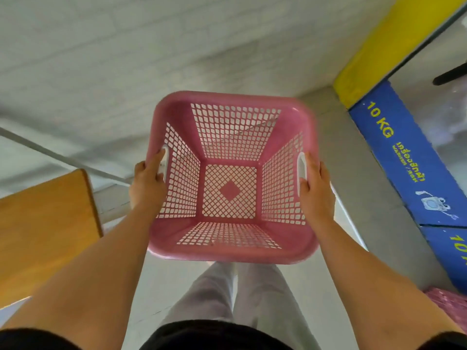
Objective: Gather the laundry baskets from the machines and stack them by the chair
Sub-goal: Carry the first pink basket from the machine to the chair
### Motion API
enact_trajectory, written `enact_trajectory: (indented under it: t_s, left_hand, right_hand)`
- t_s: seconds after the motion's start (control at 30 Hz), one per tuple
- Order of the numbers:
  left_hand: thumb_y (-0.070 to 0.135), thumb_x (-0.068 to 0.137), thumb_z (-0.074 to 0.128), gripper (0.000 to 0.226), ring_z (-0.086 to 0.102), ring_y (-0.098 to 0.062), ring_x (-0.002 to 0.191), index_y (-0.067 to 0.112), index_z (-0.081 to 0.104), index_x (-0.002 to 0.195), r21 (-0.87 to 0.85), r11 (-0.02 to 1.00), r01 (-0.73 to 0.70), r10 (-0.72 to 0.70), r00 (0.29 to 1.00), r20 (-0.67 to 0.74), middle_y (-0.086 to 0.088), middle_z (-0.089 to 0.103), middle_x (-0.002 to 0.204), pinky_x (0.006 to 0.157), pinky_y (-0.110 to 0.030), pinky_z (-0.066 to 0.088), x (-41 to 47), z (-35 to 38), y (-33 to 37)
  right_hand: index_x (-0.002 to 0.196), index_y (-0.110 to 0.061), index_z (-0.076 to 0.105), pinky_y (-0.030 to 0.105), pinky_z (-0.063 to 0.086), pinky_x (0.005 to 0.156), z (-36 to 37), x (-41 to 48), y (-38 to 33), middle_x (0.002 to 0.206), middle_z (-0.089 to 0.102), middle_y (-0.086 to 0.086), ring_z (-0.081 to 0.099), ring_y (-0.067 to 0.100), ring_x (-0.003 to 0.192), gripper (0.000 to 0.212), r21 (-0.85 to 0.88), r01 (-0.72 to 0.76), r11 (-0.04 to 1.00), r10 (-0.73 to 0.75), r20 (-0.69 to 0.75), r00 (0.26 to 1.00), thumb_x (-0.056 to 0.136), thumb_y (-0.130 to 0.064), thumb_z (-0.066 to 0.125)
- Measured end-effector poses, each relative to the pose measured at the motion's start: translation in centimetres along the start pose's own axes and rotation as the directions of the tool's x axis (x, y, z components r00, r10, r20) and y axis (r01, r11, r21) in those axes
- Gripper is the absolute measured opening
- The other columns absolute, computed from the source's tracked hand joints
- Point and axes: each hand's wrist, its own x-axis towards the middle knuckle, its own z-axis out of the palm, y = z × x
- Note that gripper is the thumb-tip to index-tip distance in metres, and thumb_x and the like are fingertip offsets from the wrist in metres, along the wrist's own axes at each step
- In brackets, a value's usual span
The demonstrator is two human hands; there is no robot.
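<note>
Pink lattice-walled plastic basket (231, 238) (square, rounded rim), both hands' fingers (158, 160) grasping its side handles.

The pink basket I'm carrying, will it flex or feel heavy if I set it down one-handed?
The pink basket is probably light: it is empty, with lattice walls. Likely fairly stiff, given its thick rim. With only the left hand or right hand at one side slot, it may tilt.

One whole pink basket (231, 178); two hands, left (147, 184) and right (316, 189); one wooden table (43, 231).
</note>
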Motion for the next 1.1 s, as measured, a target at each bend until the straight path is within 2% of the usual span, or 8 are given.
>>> enact_trajectory:
  t_s: [0.13,0.27,0.4,0.53,0.73,0.83,0.93,1.1]
  left_hand:
    - [0.012,0.097,0.042,0.054,0.061,-0.032,0.092,0.042,0.039,0.140,-0.038,0.993,0.110,-0.111,0.993,-0.031,-0.012,0.048,0.131,0.073,-0.041,0.055,-0.1,-0.7,-5.3]
    - [0.013,0.097,0.042,0.054,0.055,-0.021,0.082,0.044,0.038,0.142,-0.030,0.978,0.205,-0.207,0.977,-0.044,-0.010,0.049,0.129,0.053,-0.023,0.041,0.2,-0.4,-9.4]
    - [0.011,0.096,0.043,0.058,0.057,-0.023,0.080,0.046,0.037,0.141,-0.041,0.967,0.253,-0.255,0.966,-0.051,-0.009,0.050,0.126,0.058,-0.028,0.044,1.5,0.9,-12.8]
    - [0.013,0.098,0.041,0.056,0.059,-0.024,0.078,0.048,0.036,0.141,-0.072,0.937,0.342,-0.346,0.937,-0.051,-0.007,0.049,0.126,0.049,-0.022,0.041,3.4,3.1,-15.3]
    - [0.017,0.100,0.039,0.053,0.055,-0.017,0.064,0.049,0.034,0.141,-0.089,0.904,0.419,-0.424,0.904,-0.049,-0.005,0.048,0.128,0.044,-0.019,0.036,6.9,6.9,-18.7]
    - [0.019,0.101,0.037,0.050,0.061,-0.021,0.071,0.052,0.034,0.139,-0.110,0.892,0.437,-0.445,0.894,-0.050,-0.003,0.049,0.127,0.048,-0.022,0.044,8.6,8.5,-20.3]
    - [0.020,0.101,0.036,0.049,0.064,-0.027,0.082,0.051,0.034,0.139,-0.136,0.882,0.451,-0.462,0.885,-0.061,-0.004,0.049,0.125,0.057,-0.029,0.054,10.0,10.0,-21.7]
    - [0.020,0.102,0.036,0.047,0.060,-0.024,0.092,0.047,0.035,0.141,-0.180,0.874,0.451,-0.471,0.878,-0.086,-0.004,0.047,0.128,0.064,-0.032,0.056,11.0,11.7,-22.9]
  right_hand:
    - [0.149,-0.044,0.018,0.041,0.053,0.085,3.7,0.3,-3.0,0.160,0.020,0.001,0.049,0.028,0.129,0.057,-0.052,0.097,0.994,-0.093,0.074,0.993,0.100,-0.022,0.039]
    - [0.149,-0.044,0.018,0.035,0.057,0.073,7.7,1.6,-4.9,0.156,0.028,0.003,0.059,0.026,0.115,0.058,-0.078,0.187,0.979,-0.176,0.128,0.976,0.100,-0.022,0.041]
    - [0.149,-0.041,0.020,0.015,0.044,0.055,11.7,3.5,-5.7,0.155,0.029,0.004,0.064,0.023,0.101,0.060,-0.098,0.253,0.962,-0.231,0.194,0.953,0.098,-0.019,0.044]
    - [0.150,-0.041,0.020,0.026,0.053,0.054,15.7,5.6,-6.2,0.152,0.032,0.005,0.066,0.022,0.082,0.061,-0.101,0.306,0.947,-0.277,0.232,0.933,0.098,-0.018,0.044]
    - [0.150,-0.040,0.021,0.024,0.050,0.052,22.2,8.9,-6.2,0.151,0.035,0.006,0.065,0.021,0.078,0.060,-0.106,0.363,0.926,-0.328,0.252,0.910,0.098,-0.018,0.043]
    - [0.149,-0.040,0.025,0.029,0.051,0.058,25.1,10.0,-6.1,0.152,0.034,0.006,0.067,0.027,0.082,0.058,-0.102,0.353,0.930,-0.320,0.245,0.915,0.098,-0.017,0.043]
    - [0.148,-0.039,0.027,0.027,0.049,0.058,27.4,10.8,-6.2,0.154,0.032,0.005,0.067,0.028,0.085,0.057,-0.098,0.355,0.930,-0.326,0.228,0.917,0.099,-0.017,0.043]
    - [0.148,-0.037,0.030,0.037,0.056,0.066,30.0,11.6,-6.4,0.154,0.032,0.006,0.066,0.031,0.097,0.056,-0.102,0.367,0.924,-0.344,0.191,0.919,0.099,-0.015,0.044]
